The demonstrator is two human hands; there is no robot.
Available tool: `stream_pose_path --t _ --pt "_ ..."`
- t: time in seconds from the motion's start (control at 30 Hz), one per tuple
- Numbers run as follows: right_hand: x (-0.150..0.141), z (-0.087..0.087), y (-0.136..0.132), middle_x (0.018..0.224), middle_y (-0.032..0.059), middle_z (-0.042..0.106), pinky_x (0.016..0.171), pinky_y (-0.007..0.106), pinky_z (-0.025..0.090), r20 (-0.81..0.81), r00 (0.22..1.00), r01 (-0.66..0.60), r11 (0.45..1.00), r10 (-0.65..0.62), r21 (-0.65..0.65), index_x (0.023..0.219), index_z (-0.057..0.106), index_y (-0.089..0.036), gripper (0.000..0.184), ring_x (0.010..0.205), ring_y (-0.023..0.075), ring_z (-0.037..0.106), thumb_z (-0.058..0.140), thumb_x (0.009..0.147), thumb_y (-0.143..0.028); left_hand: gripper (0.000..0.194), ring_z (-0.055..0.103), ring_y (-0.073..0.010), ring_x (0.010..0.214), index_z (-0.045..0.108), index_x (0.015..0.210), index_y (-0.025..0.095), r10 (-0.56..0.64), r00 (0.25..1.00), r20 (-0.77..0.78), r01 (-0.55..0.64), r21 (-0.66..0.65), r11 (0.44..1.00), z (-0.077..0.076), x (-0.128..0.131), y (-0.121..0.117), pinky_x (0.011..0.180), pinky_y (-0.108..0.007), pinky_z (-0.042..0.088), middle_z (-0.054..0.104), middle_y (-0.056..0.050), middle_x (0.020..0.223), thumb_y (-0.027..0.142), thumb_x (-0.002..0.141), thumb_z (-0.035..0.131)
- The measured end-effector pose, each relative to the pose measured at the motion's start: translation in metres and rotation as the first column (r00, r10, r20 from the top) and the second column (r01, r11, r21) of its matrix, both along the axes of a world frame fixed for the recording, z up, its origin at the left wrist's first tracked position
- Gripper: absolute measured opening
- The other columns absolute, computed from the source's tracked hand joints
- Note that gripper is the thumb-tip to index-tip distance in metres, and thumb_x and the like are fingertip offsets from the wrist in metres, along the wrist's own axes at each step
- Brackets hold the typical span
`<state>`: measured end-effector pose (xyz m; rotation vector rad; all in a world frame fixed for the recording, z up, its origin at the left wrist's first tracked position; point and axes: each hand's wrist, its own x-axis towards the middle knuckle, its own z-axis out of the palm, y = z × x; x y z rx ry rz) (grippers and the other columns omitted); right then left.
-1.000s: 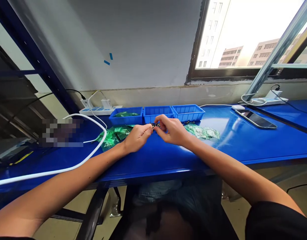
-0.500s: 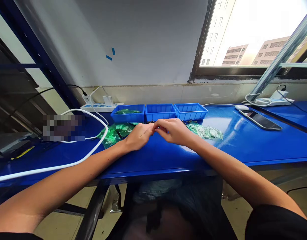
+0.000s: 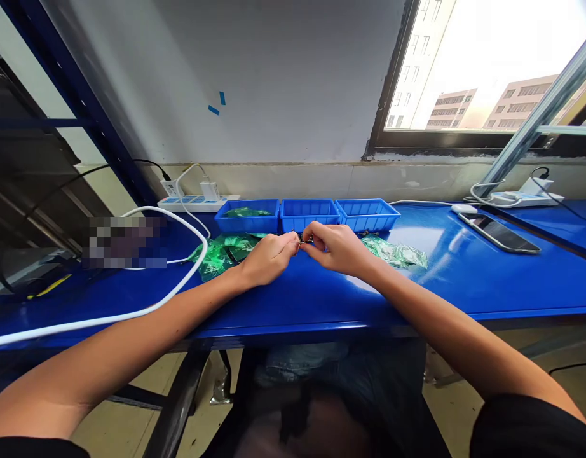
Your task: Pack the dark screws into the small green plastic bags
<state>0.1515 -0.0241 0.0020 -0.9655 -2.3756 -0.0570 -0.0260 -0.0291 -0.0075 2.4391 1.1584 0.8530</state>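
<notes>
My left hand (image 3: 270,258) and my right hand (image 3: 335,248) meet above the middle of the blue table, in front of the bins. Both are closed, thumb and fingers pinched together. Between the fingertips shows a tiny dark and brassy piece (image 3: 300,240), too small to name. Close by on the left lies a crumpled green plastic bag (image 3: 217,257), partly behind my left hand. A second green and clear plastic bag (image 3: 395,251) lies to the right, past my right wrist. Some small dark bits beside the bins are mostly hidden by my right hand.
Three blue bins stand in a row: a left bin (image 3: 226,224) with green plastic inside, a middle bin (image 3: 297,222) and a right bin (image 3: 369,224). A white cable (image 3: 173,292) loops across the left side. A phone (image 3: 500,232) lies right; power strips (image 3: 197,203) stand along the wall.
My fingertips have drawn slightly apart, so the tiny piece between them now shows. The whole view has shifted a little.
</notes>
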Motion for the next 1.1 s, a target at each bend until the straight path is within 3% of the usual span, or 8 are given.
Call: stream_pose_path --t 0.2,0.6,0.87,1.1 --pt "-0.0013 0.0003 -0.002 0.068 0.0002 0.056 0.059 0.022 0.028 0.117 0.993 -0.003 0.999 0.007 -0.033 0.09 0.055 -0.015 0.011 0.063 0.0113 0.049 0.047 0.086 -0.022 0.037 0.043 -0.0139 0.056 0.044 0.068 0.019 -0.004 0.996 -0.087 0.001 -0.036 0.999 0.0006 -0.0008 -0.001 0.054 -0.026 0.03 0.048 0.0 0.06 0.041 0.089 0.022" --pt "0.0 -0.0002 -0.0003 0.087 0.0063 0.066 0.06 0.024 0.031 0.171 0.985 0.002 0.997 0.011 -0.079 0.097 0.05 -0.016 0.014 0.07 0.0146 0.058 0.038 0.092 -0.022 0.036 0.045 -0.0131 0.055 0.043 0.065 0.019 -0.048 0.999 -0.001 0.048 -0.029 0.998 0.0004 0.0008 -0.0011 0.057 -0.026 0.034 0.051 0.0 0.06 0.036 0.089 0.022" --pt "0.0001 0.0015 -0.0001 0.082 0.0075 0.066 0.058 0.025 0.028 0.218 0.973 0.088 0.995 -0.078 -0.037 0.095 0.05 -0.014 0.022 0.068 0.0155 0.058 0.032 0.095 -0.027 0.028 0.047 -0.0132 0.054 0.047 0.091 0.02 -0.017 0.999 -0.03 0.016 -0.014 1.0 0.0011 0.0029 -0.0055 0.053 -0.024 0.03 0.053 0.003 0.064 0.043 0.089 0.031" --pt "-0.0016 0.0029 -0.0015 0.08 0.007 0.066 0.058 0.025 0.027 0.234 0.968 0.094 0.995 -0.088 -0.014 0.092 0.052 -0.015 0.022 0.068 0.0162 0.058 0.034 0.094 -0.028 0.026 0.048 -0.0139 0.054 0.047 0.073 0.019 0.004 0.992 -0.126 -0.002 0.012 1.0 0.0009 0.0039 -0.0044 0.052 -0.025 0.029 0.052 0.001 0.059 0.034 0.088 0.032"
